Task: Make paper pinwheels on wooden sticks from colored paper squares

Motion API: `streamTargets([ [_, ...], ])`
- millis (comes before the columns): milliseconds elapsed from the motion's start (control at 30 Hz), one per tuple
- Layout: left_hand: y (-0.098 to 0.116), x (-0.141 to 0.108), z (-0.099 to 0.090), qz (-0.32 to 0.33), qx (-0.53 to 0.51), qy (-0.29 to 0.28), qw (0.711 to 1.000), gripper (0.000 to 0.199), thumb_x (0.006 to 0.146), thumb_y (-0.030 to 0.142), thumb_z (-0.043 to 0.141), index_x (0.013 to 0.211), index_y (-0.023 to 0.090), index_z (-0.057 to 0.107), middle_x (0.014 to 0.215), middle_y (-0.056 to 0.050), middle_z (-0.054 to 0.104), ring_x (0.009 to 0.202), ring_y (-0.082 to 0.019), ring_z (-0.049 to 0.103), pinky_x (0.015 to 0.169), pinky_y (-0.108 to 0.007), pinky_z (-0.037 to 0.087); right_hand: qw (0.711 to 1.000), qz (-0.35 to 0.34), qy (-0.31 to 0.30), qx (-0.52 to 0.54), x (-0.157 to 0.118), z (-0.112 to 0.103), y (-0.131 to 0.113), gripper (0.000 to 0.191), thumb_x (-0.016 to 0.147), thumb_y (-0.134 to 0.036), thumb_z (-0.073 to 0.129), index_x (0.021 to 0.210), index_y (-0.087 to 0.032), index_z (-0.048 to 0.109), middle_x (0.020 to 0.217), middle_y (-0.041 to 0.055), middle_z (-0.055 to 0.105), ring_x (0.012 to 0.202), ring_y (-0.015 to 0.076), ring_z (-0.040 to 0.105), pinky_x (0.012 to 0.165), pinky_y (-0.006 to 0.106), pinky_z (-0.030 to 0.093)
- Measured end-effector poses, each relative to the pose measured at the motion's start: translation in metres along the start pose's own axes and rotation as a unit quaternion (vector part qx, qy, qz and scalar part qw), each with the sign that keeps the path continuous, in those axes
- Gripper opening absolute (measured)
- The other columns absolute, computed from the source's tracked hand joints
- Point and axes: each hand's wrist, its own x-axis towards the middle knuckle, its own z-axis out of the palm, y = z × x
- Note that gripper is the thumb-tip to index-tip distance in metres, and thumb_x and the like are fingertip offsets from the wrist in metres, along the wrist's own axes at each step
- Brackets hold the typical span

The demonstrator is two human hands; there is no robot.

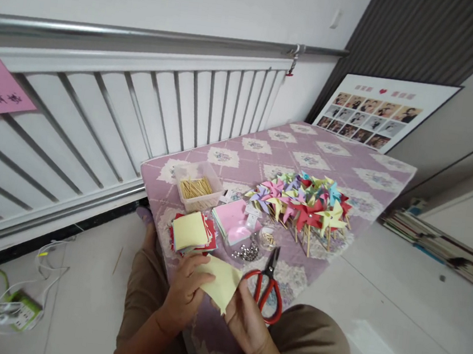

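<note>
A pale yellow sheet of paper (pixel 224 279) is held between my two hands above the near edge of the table. My left hand (pixel 183 288) grips its left side, thumb on top. My right hand (pixel 248 321) pinches its right edge; part of those fingers is hidden behind the paper. Just right of the sheet lie red-handled scissors (pixel 268 284), blades pointing away from me. A stack of square papers (pixel 190 230), yellow on top with red below, sits beyond my left hand. Silver beads or pins (pixel 247 252) lie in a small heap past the sheet.
Finished paper pinwheels (pixel 302 202) on sticks are piled at the right. A plastic box (pixel 198 187) holds many thin sticks. Pink paper (pixel 235 218) and a round tub (pixel 267 237) of small pieces stand mid-table. A radiator (pixel 211 105) runs along the left.
</note>
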Motion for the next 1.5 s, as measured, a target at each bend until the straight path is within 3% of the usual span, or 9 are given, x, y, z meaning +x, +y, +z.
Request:
streamTargets([
  [233, 0.001, -0.011, 0.004, -0.172, -0.115, 0.031, 0.978, 0.046, 0.072, 0.003, 0.055, 0.11, 0.027, 0.065, 0.128, -0.008, 0.057, 0.123, -0.026, 0.049, 0.107, -0.046, 0.036, 0.999, -0.017, 0.046, 0.021, -0.011, 0.026, -0.007, 0.034, 0.076, -0.028, 0.076, 0.106, -0.017, 0.065, 0.1, 0.0076, 0.076, 0.095, 0.0246, 0.071, 0.08, 0.034, 0.056],
  [367, 0.003, -0.012, 0.011, -0.413, -0.355, 0.116, 0.831, 0.04, 0.078, 0.027, 0.064, 0.118, 0.024, 0.058, 0.126, -0.01, 0.06, 0.116, -0.025, 0.056, 0.099, -0.042, 0.043, 0.996, -0.03, 0.082, 0.019, -0.01, 0.023, -0.016, 0.036, 0.073, -0.028, 0.077, 0.105, -0.017, 0.063, 0.1, 0.0076, 0.076, 0.091, 0.0252, 0.072, 0.077, 0.036, 0.058],
  [500, 0.007, -0.013, 0.014, -0.482, -0.544, 0.048, 0.685, 0.046, 0.08, 0.048, 0.063, 0.115, 0.019, 0.061, 0.126, -0.015, 0.061, 0.109, -0.026, 0.06, 0.087, -0.037, 0.049, 0.994, -0.045, 0.096, 0.025, -0.009, 0.019, -0.021, 0.036, 0.074, -0.026, 0.077, 0.106, -0.019, 0.063, 0.101, 0.0055, 0.076, 0.089, 0.0229, 0.072, 0.076, 0.033, 0.058],
  [767, 0.033, 0.005, 0.025, -0.485, -0.614, 0.044, 0.621, 0.043, 0.075, 0.032, 0.073, 0.113, 0.015, 0.064, 0.116, -0.015, 0.068, 0.109, -0.028, 0.062, 0.093, -0.039, 0.049, 0.988, -0.033, 0.064, -0.136, -0.012, 0.013, -0.021, 0.033, 0.08, -0.041, 0.068, 0.103, -0.017, 0.065, 0.09, 0.0052, 0.075, 0.079, 0.0202, 0.07, 0.064, 0.028, 0.054],
  [867, 0.03, 0.007, 0.025, -0.509, -0.6, 0.075, 0.613, 0.039, 0.075, 0.03, 0.072, 0.109, 0.013, 0.064, 0.113, -0.015, 0.07, 0.108, -0.028, 0.064, 0.089, -0.037, 0.051, 0.917, -0.104, 0.101, -0.371, -0.015, -0.018, -0.04, 0.036, 0.082, -0.043, 0.061, 0.107, -0.018, 0.064, 0.086, 0.0046, 0.072, 0.075, 0.0197, 0.066, 0.064, 0.03, 0.051],
  [1000, 0.024, 0.003, 0.022, -0.542, -0.565, 0.108, 0.613, 0.036, 0.072, 0.027, 0.073, 0.104, 0.014, 0.064, 0.109, -0.012, 0.071, 0.103, -0.025, 0.066, 0.085, -0.034, 0.054, 0.697, -0.191, 0.24, -0.648, -0.025, -0.062, -0.06, 0.04, 0.08, -0.034, 0.058, 0.116, -0.015, 0.06, 0.093, 0.0094, 0.069, 0.084, 0.0251, 0.064, 0.082, 0.039, 0.048],
  [1067, 0.025, 0.002, 0.023, -0.547, -0.559, 0.11, 0.613, 0.037, 0.071, 0.027, 0.073, 0.104, 0.014, 0.064, 0.108, -0.012, 0.071, 0.102, -0.025, 0.067, 0.084, -0.034, 0.054, 0.627, -0.164, 0.258, -0.716, -0.028, -0.072, -0.059, 0.044, 0.08, -0.033, 0.058, 0.121, -0.015, 0.057, 0.103, 0.0127, 0.067, 0.092, 0.0272, 0.064, 0.085, 0.04, 0.047],
  [1233, 0.03, 0.004, 0.031, -0.558, -0.534, 0.122, 0.623, 0.039, 0.069, 0.027, 0.075, 0.103, 0.014, 0.063, 0.107, -0.012, 0.072, 0.099, -0.026, 0.068, 0.081, -0.034, 0.056, 0.542, -0.077, 0.263, -0.794, -0.025, -0.066, -0.048, 0.051, 0.08, -0.037, 0.061, 0.127, -0.019, 0.053, 0.111, 0.0151, 0.064, 0.101, 0.0304, 0.062, 0.079, 0.037, 0.048],
  [1500, 0.029, 0.021, 0.023, -0.535, -0.555, 0.169, 0.614, 0.034, 0.071, 0.018, 0.07, 0.104, 0.019, 0.06, 0.105, -0.007, 0.071, 0.094, -0.019, 0.069, 0.076, -0.028, 0.057, 0.5, -0.013, 0.261, -0.826, -0.024, -0.07, -0.058, 0.055, 0.086, -0.036, 0.051, 0.135, -0.014, 0.045, 0.104, 0.0198, 0.068, 0.091, 0.0329, 0.067, 0.069, 0.037, 0.046],
])
